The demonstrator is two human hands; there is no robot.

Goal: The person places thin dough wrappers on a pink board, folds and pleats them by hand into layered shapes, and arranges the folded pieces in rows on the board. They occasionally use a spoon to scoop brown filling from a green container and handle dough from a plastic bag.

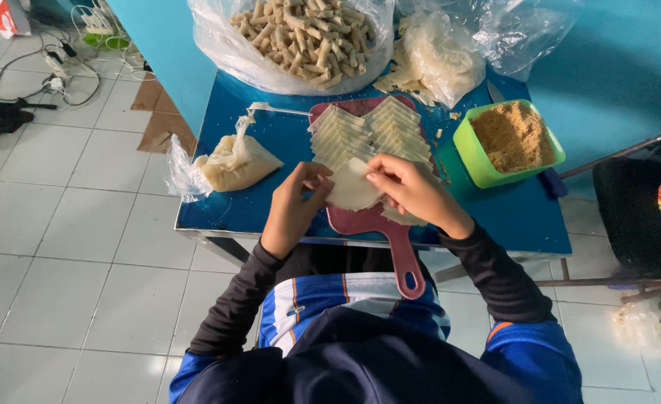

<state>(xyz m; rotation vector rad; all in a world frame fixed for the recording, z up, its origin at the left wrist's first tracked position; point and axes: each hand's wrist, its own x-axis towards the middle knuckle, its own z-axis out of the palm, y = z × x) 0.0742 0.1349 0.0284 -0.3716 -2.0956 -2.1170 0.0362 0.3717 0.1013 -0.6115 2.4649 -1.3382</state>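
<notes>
Left hand: the left hand [294, 206] is curling its fingers onto the 9 o'clock edge of a thin, pale, soft pastry wrapper sheet [353, 187], pinching it lightly.
Right hand: the right hand [412, 191] is closing thumb and fingers on the sheet's 3 o'clock edge, so both hands are gripping the same wrapper.
Wrapper position: the sheet is hanging between the two hands, just above the near part of a dark pink plastic cutting board with a long handle [405, 262] pointing to 6 o'clock.
Key relation: the sheet's longer span is running from 9 to 3 o'clock, hand to hand; neither hand is nearer, both are touching it.
At 12 o'clock of the hands: two overlapping rows of cut pale wrappers [368, 127] are lying on the board.
At 2 o'clock: a lime green rectangular plastic tub of brown crumbly filling [510, 142] is standing.
At 9 o'clock: a knotted clear bag of beige paste [233, 164] is resting on the blue table [270, 127].
Far edge: a clear bag of finished rolled sticks [300, 37] is sitting.
</notes>
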